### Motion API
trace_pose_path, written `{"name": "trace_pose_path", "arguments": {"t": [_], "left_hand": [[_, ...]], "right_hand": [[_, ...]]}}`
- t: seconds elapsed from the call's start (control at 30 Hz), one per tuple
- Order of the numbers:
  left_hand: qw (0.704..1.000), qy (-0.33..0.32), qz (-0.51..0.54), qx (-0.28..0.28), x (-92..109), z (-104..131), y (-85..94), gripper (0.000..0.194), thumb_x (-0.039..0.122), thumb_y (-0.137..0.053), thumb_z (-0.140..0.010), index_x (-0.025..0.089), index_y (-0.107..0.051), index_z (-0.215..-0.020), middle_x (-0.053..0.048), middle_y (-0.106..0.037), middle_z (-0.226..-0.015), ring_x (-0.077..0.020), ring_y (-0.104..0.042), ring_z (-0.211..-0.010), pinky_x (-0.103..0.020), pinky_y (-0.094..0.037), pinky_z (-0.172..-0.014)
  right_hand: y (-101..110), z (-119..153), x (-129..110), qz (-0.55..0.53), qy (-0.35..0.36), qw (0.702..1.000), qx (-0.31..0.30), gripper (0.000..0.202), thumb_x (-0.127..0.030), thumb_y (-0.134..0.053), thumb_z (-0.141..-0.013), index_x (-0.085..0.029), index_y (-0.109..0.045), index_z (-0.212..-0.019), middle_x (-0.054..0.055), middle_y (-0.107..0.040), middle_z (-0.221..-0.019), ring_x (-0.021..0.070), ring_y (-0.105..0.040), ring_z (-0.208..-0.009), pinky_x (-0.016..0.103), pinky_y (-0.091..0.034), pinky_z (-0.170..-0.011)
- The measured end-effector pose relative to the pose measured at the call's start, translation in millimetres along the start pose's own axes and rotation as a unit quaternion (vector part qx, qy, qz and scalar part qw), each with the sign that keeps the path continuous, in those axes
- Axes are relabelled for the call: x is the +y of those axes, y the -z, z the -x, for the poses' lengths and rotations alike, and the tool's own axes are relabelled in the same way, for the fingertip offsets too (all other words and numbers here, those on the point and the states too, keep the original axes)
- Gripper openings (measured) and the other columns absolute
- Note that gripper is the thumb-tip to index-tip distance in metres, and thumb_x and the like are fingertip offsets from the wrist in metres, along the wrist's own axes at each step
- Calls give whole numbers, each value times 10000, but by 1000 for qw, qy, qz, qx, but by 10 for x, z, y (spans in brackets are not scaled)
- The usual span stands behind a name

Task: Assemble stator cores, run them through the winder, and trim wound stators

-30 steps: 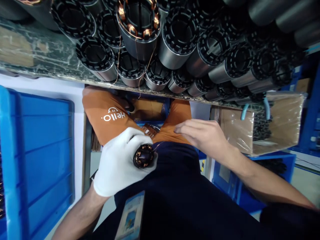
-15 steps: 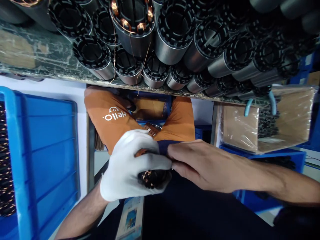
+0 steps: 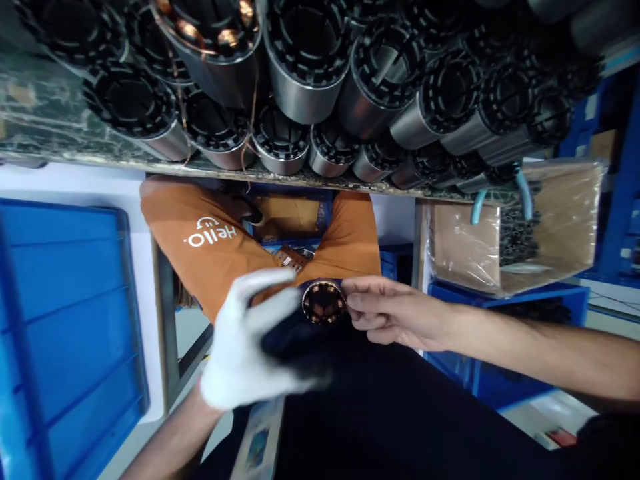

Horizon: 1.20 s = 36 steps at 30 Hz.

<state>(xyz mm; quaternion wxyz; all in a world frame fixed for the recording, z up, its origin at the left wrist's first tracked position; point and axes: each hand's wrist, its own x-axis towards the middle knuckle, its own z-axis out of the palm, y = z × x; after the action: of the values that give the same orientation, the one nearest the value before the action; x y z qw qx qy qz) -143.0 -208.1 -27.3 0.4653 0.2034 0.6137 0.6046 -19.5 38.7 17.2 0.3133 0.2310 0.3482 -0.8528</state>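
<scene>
My left hand [image 3: 250, 340], in a white glove and blurred by motion, has its fingers and thumb spread with nothing between them. Just right of it is a round metal core with copper windings [image 3: 324, 303], its open end facing the camera. The bare fingers of my right hand [image 3: 390, 310] are bent together at the core's right edge and hold it over my lap. Above both hands, many metal cores with black slotted liners [image 3: 307, 80] stand along the bench edge [image 3: 220, 175]. One core at the top [image 3: 215, 67] has copper coils and loose wires hanging down.
A blue crate [image 3: 70, 307] is at the left. On the right, a plastic-lined cardboard box [image 3: 465, 247] holds dark parts, with blue-handled pliers [image 3: 524, 193] above it and a blue bin [image 3: 530, 393] below. Legs in orange trousers [image 3: 185, 233] are under the bench.
My left hand has come off the wound core and opened. The core now shows its round end beside my right fingers. The whole view has shifted, so the bench items appear further left.
</scene>
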Motion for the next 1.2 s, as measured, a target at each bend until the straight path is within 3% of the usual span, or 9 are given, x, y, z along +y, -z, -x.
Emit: {"name": "trace_pose_path", "arguments": {"t": [0.1,0.27,0.37,0.57,0.7,0.9,1.03,1.13,1.2], "left_hand": [[986,-88,-141,-5,93,-211,-81,431,447,-1038,-706,282,-852,-1057,-85,-840,-1036,-345,-802,-1013,-547,-631,-1055],[983,54,-12,-173,224,-254,-275,363,480,-530,-1138,218,-780,-1167,-86,-809,-932,-276,-780,-830,-419,-653,-817],[984,-47,-165,-43,309,-198,-255,464,350,-851,-940,252,-717,-1374,-111,-826,-1216,-324,-796,-1089,-444,-629,-966],[902,-262,-335,-75,619,-405,-199,205,190,-738,-945,268,-616,-799,1,-578,-691,-203,-496,-607,-385,-460,-674],[874,-283,-392,-50,675,-422,-227,168,144,-759,-893,283,-683,-835,16,-655,-735,-188,-540,-626,-394,-544,-754],[967,36,-176,-178,477,-265,-168,261,292,-697,-1008,260,-733,-1264,-10,-842,-1067,-250,-815,-929,-356,-659,-788],[916,-166,-365,4,497,-260,-145,276,233,-807,-951,239,-715,-1211,-82,-838,-1176,-308,-809,-1059,-481,-641,-1022],[878,-258,-402,-37,527,-294,-157,105,154,-693,-1007,246,-684,-958,-57,-826,-990,-268,-779,-884,-500,-628,-997],[871,-261,-414,-49,512,-262,-176,95,161,-711,-1009,255,-710,-1029,-63,-851,-1087,-282,-798,-950,-538,-617,-1055]], "right_hand": [[-46,-50,-124,183,88,979,-22,315,-460,-730,-1156,-242,-589,-978,-80,-485,-776,75,-264,-543,233,-263,-476],[-7,79,-666,562,264,783,-28,346,-140,-795,-1038,-264,-643,-754,-46,-503,-693,141,-349,-622,317,-286,-552],[55,260,-869,615,266,742,19,156,-298,-971,-968,-301,-818,-942,-24,-673,-850,156,-583,-754,285,-464,-619],[176,280,-613,209,-134,964,-99,225,-420,-817,-1077,-212,-754,-1134,67,-829,-1130,183,-823,-877,273,-682,-692],[120,175,-397,215,-53,971,-87,419,-518,-780,-1115,-211,-591,-902,-63,-607,-769,86,-585,-597,202,-539,-545],[-33,243,-746,595,238,768,-4,308,-207,-707,-1098,-226,-664,-794,-25,-523,-772,138,-413,-701,300,-294,-606],[112,259,-832,468,71,881,6,375,-425,-1014,-909,-220,-772,-1109,38,-751,-1107,208,-729,-995,275,-573,-739],[181,181,-693,222,-138,962,-76,434,-576,-920,-985,-204,-738,-1113,54,-810,-1051,201,-805,-826,269,-626,-630],[151,144,-597,208,-119,967,-83,397,-564,-851,-1050,-202,-701,-991,14,-784,-875,147,-729,-616,231,-555,-535]]}}
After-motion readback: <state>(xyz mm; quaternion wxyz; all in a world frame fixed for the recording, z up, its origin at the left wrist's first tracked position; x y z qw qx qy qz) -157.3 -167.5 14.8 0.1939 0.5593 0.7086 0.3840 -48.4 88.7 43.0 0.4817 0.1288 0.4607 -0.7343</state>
